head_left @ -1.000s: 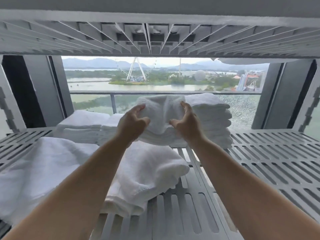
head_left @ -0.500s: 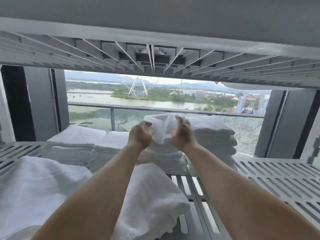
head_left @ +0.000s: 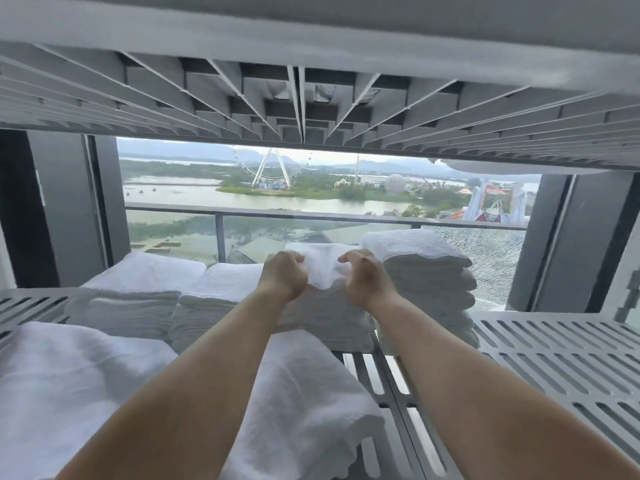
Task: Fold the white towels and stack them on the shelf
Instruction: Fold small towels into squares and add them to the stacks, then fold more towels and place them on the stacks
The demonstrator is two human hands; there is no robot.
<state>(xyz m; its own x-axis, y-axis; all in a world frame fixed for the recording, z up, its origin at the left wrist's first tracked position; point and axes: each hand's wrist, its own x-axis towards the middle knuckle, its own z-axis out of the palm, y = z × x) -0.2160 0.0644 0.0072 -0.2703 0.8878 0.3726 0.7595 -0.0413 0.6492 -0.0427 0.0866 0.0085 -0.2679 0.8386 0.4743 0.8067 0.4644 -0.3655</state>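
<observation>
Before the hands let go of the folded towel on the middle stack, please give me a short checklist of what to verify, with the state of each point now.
1. Both hands hold the folded towel: ok; left hand and right hand grip its sides.
2. Towel sits over the middle stack: ok.
3. Towel lies flat and square: not ok, it is bunched between the hands.
4. Taller right stack stands straight: ok, no lean visible.
5. Room under the upper shelf: ok.
6. Unfolded towels at the front remain to do: ok, they lie clear of the stacks.
</observation>
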